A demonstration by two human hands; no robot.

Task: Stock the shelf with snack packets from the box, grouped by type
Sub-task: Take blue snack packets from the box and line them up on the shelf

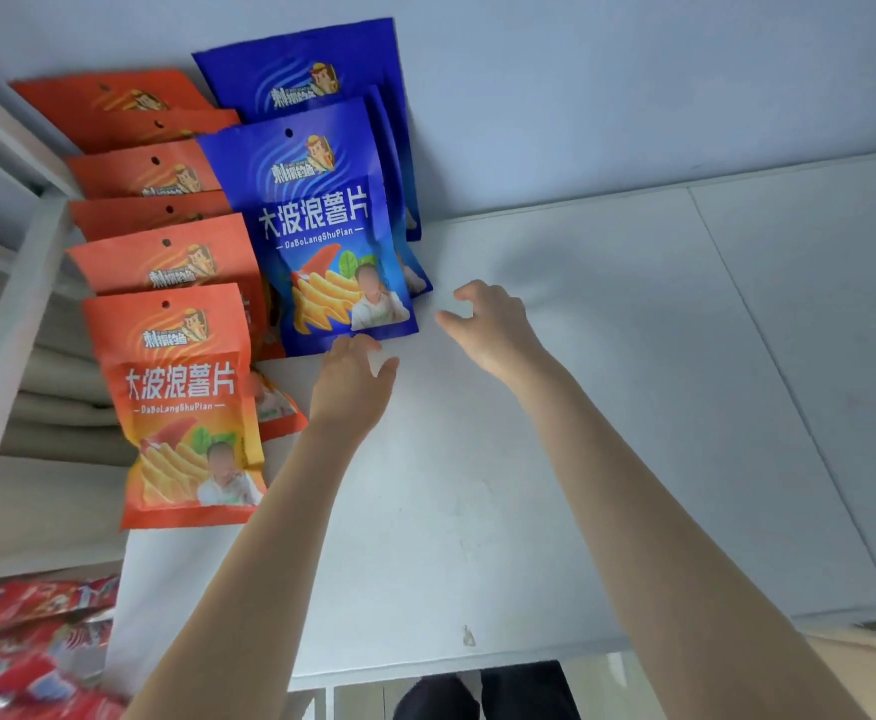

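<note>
A row of several orange snack packets [181, 402] stands upright along the left of the white shelf [607, 407]. To their right stands a shorter row of blue packets [321, 226], leaning back toward the wall. My left hand [352, 387] hovers just below the front blue packet's bottom edge, fingers relaxed and holding nothing. Fingers loosely curled around nothing, my right hand [493, 324] sits just right of that packet. Neither hand grips a packet.
A white wall rises behind the shelf. The shelf's white upright frame [4, 356] stands at the left. Red snack packets [25, 646] lie at the lower left, below the shelf. The shelf surface stretches bare to the right of the blue row.
</note>
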